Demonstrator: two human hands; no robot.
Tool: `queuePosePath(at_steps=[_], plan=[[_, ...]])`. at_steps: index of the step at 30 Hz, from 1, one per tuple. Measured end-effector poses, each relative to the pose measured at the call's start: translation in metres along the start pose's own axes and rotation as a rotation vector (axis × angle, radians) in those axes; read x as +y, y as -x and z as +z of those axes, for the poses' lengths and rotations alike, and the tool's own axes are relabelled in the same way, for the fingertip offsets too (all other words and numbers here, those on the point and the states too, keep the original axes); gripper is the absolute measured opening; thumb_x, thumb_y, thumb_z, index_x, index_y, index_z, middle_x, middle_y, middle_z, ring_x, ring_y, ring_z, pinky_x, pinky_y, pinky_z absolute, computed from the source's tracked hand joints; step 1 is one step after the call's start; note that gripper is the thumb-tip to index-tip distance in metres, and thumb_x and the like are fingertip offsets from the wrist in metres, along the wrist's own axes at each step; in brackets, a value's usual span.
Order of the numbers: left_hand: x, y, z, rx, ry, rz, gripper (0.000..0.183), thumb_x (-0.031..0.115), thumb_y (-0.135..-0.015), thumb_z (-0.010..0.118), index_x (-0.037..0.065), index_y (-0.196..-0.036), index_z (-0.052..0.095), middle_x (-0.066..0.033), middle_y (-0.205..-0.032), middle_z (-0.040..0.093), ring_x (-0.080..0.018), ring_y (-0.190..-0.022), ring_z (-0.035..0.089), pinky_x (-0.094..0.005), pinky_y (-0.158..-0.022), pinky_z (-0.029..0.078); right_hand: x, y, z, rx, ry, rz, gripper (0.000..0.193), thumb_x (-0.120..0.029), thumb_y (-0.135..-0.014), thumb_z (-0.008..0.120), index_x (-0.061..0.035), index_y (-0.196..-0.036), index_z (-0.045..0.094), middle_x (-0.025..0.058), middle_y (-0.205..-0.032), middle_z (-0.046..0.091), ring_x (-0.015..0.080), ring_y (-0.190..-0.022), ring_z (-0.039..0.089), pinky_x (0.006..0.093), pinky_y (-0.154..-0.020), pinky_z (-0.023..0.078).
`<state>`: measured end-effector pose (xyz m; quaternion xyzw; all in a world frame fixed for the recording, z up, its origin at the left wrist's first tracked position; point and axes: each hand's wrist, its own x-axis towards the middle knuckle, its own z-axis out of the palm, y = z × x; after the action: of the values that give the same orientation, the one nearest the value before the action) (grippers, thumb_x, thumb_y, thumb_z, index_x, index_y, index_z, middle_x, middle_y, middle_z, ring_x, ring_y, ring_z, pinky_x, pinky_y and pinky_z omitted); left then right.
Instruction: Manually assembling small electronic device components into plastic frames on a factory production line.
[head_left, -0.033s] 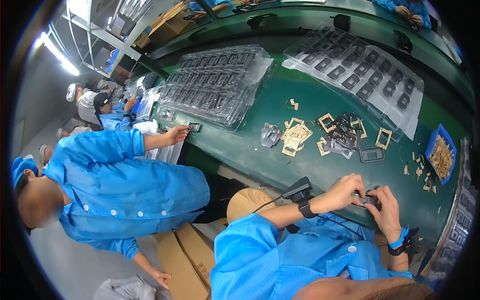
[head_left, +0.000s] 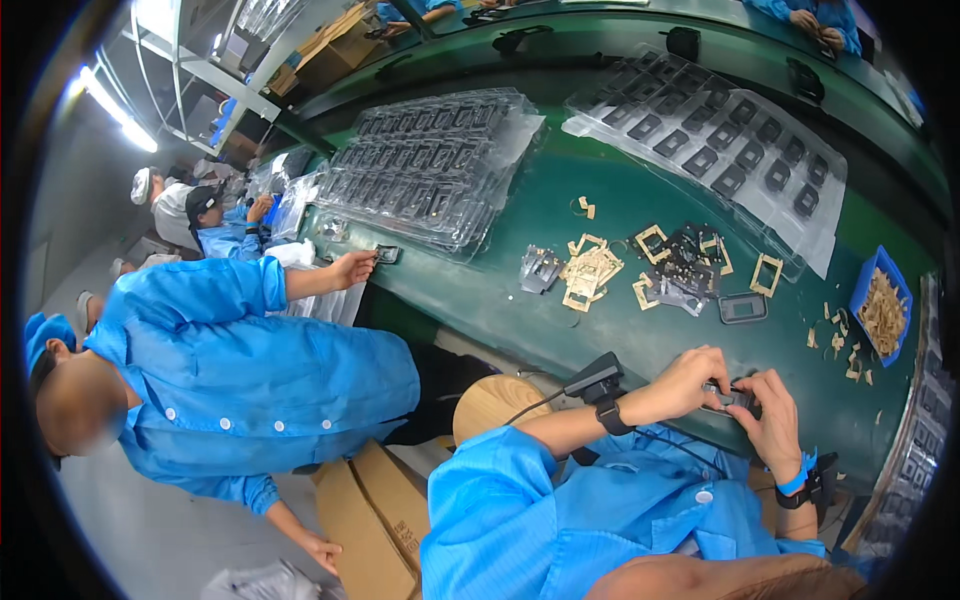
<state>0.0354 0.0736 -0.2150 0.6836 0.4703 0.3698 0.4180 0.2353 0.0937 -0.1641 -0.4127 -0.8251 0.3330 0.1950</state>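
Head view: both hands meet at the near edge of the green counter [head_left: 520,300], just above the person's blue-sleeved lap. Left hand [head_left: 683,382] w/ dark wristband and right hand [head_left: 772,420] w/ blue wrist strap both grip a small dark rectangular part [head_left: 728,399] between fingertips; fingers curled tight on it from either side. Part lies roughly flat, long axis running left-right between the two hands; which face is up can't be told, mostly covered by fingers. Open counter room is just beyond the hands, a bare green strip before the pile of tan frames [head_left: 592,270] and the dark parts cluster [head_left: 688,268]. A single dark framed piece [head_left: 743,308] sits alone near, beyond the hands. Right side: blue bin [head_left: 866,282] of tan scraps near the counter's right end, loose tan bits scattered beside it. Far side crowded w/ clear plastic trays [head_left: 440,165], a second tray sheet [head_left: 730,140] at right. Left: co-worker in blue coat, one hand [head_left: 352,268] on a small part at the counter edge.
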Motion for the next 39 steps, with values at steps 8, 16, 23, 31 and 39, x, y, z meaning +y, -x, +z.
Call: queuePosePath(at_steps=[8,16,23,31,39], plan=[[-0.003,-0.003,0.005,-0.009,-0.032,0.008,0.026,0.0,-0.063,0.08,0.004,-0.086,0.07,-0.0117,-0.091,0.061,-0.032,-0.092,0.058,-0.0411,-0.078,0.047,0.01,-0.006,-0.004,-0.025,-0.012,0.054,0.03,-0.004,-0.068,0.078,-0.0036,-0.093,0.062,0.011,-0.086,0.055,0.0313,-0.079,0.059,0.0386,-0.068,0.048],[0.004,0.0,-0.013,-0.019,-0.098,-0.052,0.028,0.0,-0.064,0.079,0.008,-0.09,0.072,-0.0079,-0.084,0.06,-0.0236,-0.071,0.057,-0.0335,-0.064,0.047,0.023,-0.024,-0.013,-0.282,-0.082,-0.025,0.037,-0.005,-0.075,0.073,-0.0137,-0.108,0.06,0.0081,-0.095,0.052,0.0289,-0.089,0.057,0.0382,-0.076,0.046],[0.011,-0.002,-0.013,-0.058,-0.06,-0.132,0.028,0.0,-0.067,0.079,0.007,-0.093,0.073,-0.006,-0.084,0.06,-0.0209,-0.071,0.053,-0.0322,-0.066,0.046,0.017,-0.011,0.002,-0.162,0.001,0.107,0.034,-0.013,-0.077,0.076,-0.0157,-0.108,0.062,0.004,-0.092,0.051,0.0228,-0.084,0.059,0.036,-0.07,0.047],[0.008,0.008,-0.015,-0.045,-0.034,-0.099,0.026,0.001,-0.071,0.077,0.006,-0.096,0.073,-0.0068,-0.09,0.06,-0.0237,-0.081,0.059,-0.0346,-0.073,0.049,0.02,-0.017,-0.011,-0.271,-0.157,0.018,0.037,-0.009,-0.075,0.077,-0.0112,-0.109,0.063,0.0066,-0.096,0.052,0.0226,-0.09,0.056,0.0351,-0.076,0.046],[0.003,0.019,-0.019,-0.002,-0.013,-0.013,0.034,0.005,-0.068,0.081,0.004,-0.1,0.07,-0.0077,-0.098,0.063,-0.0275,-0.089,0.06,-0.0364,-0.078,0.049,0.02,-0.021,0.016,-0.158,0.093,-0.285,0.011,-0.014,-0.079,0.073,-0.0116,-0.087,0.066,0.0027,-0.093,0.051,0.0221,-0.082,0.05,0.0343,-0.073,0.043]])
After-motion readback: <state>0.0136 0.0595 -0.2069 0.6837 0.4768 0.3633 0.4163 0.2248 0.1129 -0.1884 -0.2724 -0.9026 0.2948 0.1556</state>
